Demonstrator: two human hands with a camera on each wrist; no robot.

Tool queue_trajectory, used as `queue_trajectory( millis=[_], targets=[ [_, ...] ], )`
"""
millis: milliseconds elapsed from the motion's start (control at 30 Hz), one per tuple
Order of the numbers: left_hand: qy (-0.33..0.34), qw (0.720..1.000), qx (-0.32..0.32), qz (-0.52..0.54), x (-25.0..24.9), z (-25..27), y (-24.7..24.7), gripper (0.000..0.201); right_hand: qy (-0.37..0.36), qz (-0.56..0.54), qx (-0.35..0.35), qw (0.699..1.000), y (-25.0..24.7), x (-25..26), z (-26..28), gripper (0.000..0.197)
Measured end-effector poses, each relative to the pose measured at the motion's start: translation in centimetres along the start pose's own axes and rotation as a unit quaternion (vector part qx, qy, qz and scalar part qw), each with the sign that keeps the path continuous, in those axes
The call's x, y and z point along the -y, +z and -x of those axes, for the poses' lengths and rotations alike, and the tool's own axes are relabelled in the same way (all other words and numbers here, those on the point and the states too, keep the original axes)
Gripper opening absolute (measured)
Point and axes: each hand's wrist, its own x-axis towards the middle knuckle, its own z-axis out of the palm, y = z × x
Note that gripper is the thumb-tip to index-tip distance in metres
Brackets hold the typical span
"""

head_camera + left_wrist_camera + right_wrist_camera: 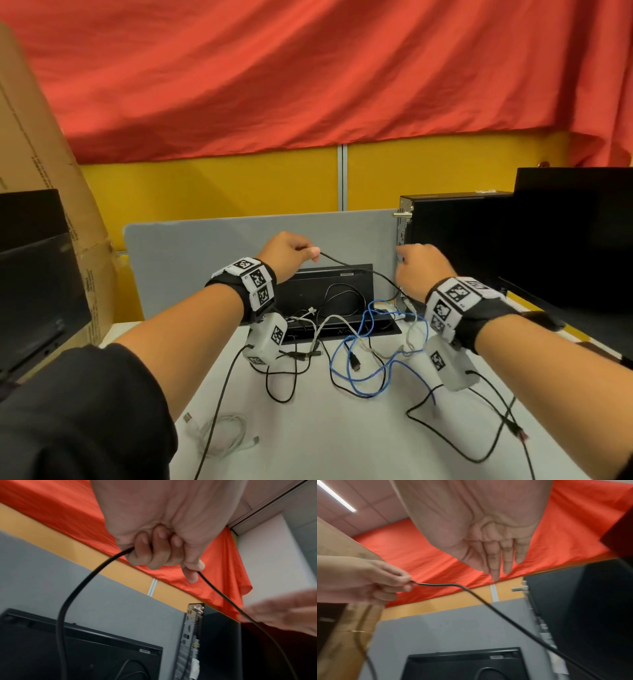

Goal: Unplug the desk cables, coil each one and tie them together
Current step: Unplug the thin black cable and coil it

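Gripped in the curled fingers of the left hand is a black cable, held raised above the desk; from the fist it slopes down to the right toward the base of the computer. Nothing is held by the right hand, whose fingers are seen straight beside the computer's rear panel. Blue cable, grey cable and white cable are left lying loose on the desk.
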Motion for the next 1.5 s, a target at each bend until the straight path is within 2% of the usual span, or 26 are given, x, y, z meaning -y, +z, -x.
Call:
queue_trajectory(
  millis=[100,167,300,400,467,733,967,1033,1133,1233,1300,1400,1500],
  targets=[
    [0.030,0.999,0.016,0.026,-2.0,0.3,2.0,0.026,-0.091,-0.070,0.030,0.993,0.4,3.9,1.4,0.031],
    [0.049,0.997,0.032,0.046,-3.1,0.4,3.1,0.024,-0.122,-0.095,0.049,0.987,0.9,5.7,1.8,0.023],
    [0.048,0.994,0.054,0.081,-3.7,0.7,3.4,0.030,-0.114,-0.125,0.048,0.984,1.1,5.9,1.3,0.024],
    [0.034,0.993,0.081,0.079,-3.3,1.1,2.6,0.032,-0.117,-0.094,0.004,0.989,0.6,4.4,0.9,0.028],
    [0.019,0.994,0.088,0.064,-2.7,1.3,1.9,0.034,-0.099,-0.084,-0.025,0.991,0.2,3.0,0.3,0.024],
    [-0.041,0.998,0.051,-0.011,1.1,1.6,-0.9,0.033,0.019,-0.083,-0.137,0.987,-1.0,-3.4,-1.4,0.020],
    [-0.026,0.998,0.017,-0.047,1.3,1.4,-1.0,0.030,0.077,-0.062,-0.132,0.986,0.0,-5.6,-2.2,0.017],
    [-0.016,0.998,0.026,-0.054,1.2,1.2,-1.0,0.029,0.096,-0.062,-0.126,0.985,0.3,-6.0,-2.5,0.016],
    [-0.013,0.996,0.049,-0.080,1.3,1.0,-1.1,0.029,0.123,-0.067,-0.145,0.979,0.3,-6.8,-2.8,0.016],
    [-0.026,0.995,0.046,-0.085,2.2,0.9,-1.6,0.031,0.164,-0.070,-0.176,0.968,-0.2,-8.0,-2.8,0.016],
    [-0.031,0.995,0.040,-0.085,2.7,1.0,-1.8,0.031,0.171,-0.062,-0.161,0.970,-0.3,-8.4,-2.4,0.016],
    [-0.030,0.997,0.024,-0.062,2.6,1.1,-1.3,0.032,0.155,-0.020,-0.078,0.985,0.2,-7.2,-1.8,0.018],
    [-0.008,0.998,0.037,-0.044,1.2,1.2,-0.4,0.031,0.081,0.039,-0.008,0.996,0.5,-4.2,-0.8,0.025]
  ],
)
